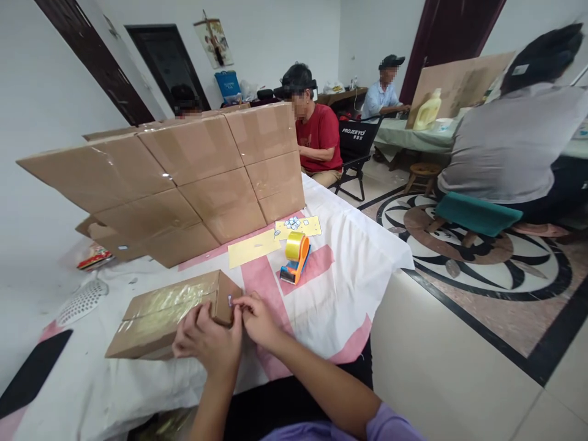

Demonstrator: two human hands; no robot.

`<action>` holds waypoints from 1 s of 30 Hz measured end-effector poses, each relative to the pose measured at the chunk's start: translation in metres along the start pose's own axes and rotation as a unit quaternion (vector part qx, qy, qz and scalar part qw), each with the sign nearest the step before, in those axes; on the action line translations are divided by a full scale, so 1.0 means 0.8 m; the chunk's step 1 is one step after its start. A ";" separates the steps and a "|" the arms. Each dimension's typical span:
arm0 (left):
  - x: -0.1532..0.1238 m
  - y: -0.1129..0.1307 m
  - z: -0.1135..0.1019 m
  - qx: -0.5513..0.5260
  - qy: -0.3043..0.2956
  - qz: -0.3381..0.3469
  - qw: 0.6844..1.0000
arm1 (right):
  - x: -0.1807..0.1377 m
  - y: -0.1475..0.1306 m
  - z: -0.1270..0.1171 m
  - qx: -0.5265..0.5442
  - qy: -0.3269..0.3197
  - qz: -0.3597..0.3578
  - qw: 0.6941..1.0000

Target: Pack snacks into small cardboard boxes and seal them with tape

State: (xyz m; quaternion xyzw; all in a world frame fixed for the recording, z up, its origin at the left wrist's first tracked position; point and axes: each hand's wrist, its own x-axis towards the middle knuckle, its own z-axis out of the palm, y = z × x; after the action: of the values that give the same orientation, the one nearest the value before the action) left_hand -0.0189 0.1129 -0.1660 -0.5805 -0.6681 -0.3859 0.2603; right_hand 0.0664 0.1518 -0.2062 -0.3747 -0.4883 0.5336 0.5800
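Note:
A taped cardboard box (pixel 168 303) lies on the cloth-covered table in front of me, clear tape shining along its top. My left hand (pixel 209 337) grips the box's near right corner, fingers bent over the top edge and thumb by the end face. On that end face sits a small whitish-purple sticker (pixel 230 300). My right hand (pixel 260 318) is closed in a pinch, its fingertips touching the sticker's edge. Beyond the hands stands an orange and blue tape dispenser (pixel 294 260) with a yellowish roll. Yellow paper sheets (pixel 255 248) lie behind it.
Large joined cardboard boxes (pixel 206 177) form a wall across the table's back. A white perforated ladle (pixel 85 300) and a black flat object (pixel 34 373) lie to the left. Other people sit beyond, one in a red shirt (pixel 319 131). A teal-topped stool (pixel 478 213) stands at right.

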 end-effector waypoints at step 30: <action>-0.009 0.003 0.006 -0.004 -0.030 -0.044 0.999 | 0.034 -0.026 -0.024 -0.152 -0.137 -0.058 0.977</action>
State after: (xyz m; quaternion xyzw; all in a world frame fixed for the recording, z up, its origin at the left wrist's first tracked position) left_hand -0.0145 0.1126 -0.1743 -0.5629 -0.6989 -0.3821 0.2205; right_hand 0.0894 0.1770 -0.1865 -0.3526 -0.6599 0.4647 0.4736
